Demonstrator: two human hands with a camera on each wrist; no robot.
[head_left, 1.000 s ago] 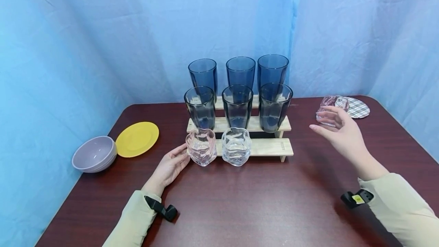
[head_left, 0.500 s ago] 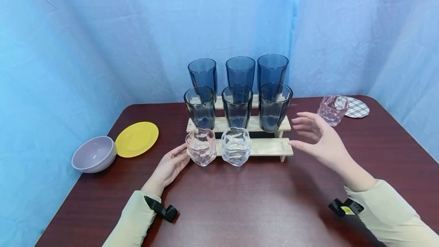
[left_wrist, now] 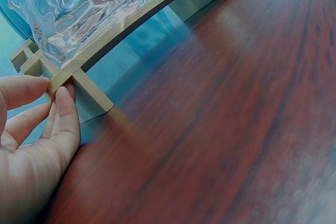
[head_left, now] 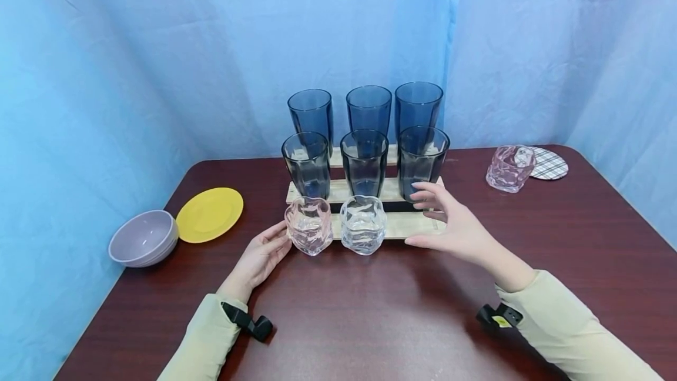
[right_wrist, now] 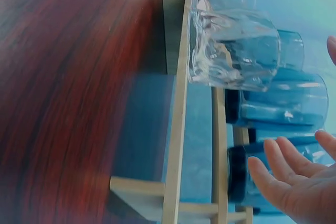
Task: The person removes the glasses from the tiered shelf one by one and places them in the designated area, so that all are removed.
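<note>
My left hand [head_left: 261,254] pinches the left end of the lowest step of a three-step wooden rack [head_left: 409,225]; thumb and fingertips meet its corner in the left wrist view [left_wrist: 55,90]. On that step stand a pinkish wavy glass [head_left: 309,228], beside the left fingers, and a clear wavy glass [head_left: 364,228] in the middle. Over the step's right end hovers my right hand [head_left: 457,231], fingers spread and holding nothing. Tall blue-grey tumblers [head_left: 365,163] fill the two upper steps. In the right wrist view, the clear glass [right_wrist: 231,51] lies beyond the right fingers [right_wrist: 268,179].
At the back right, another pink glass [head_left: 508,172] stands in front of a checked round coaster [head_left: 552,164]. A lilac bowl [head_left: 145,240] and a yellow plate [head_left: 210,215] sit on the left of the dark wooden table [head_left: 370,322]. Blue curtains [head_left: 264,34] hang around it.
My right hand has moved left and slightly towards me, from near the back-right pink glass to the rack's lowest step. My left hand has stayed at the rack's left end.
</note>
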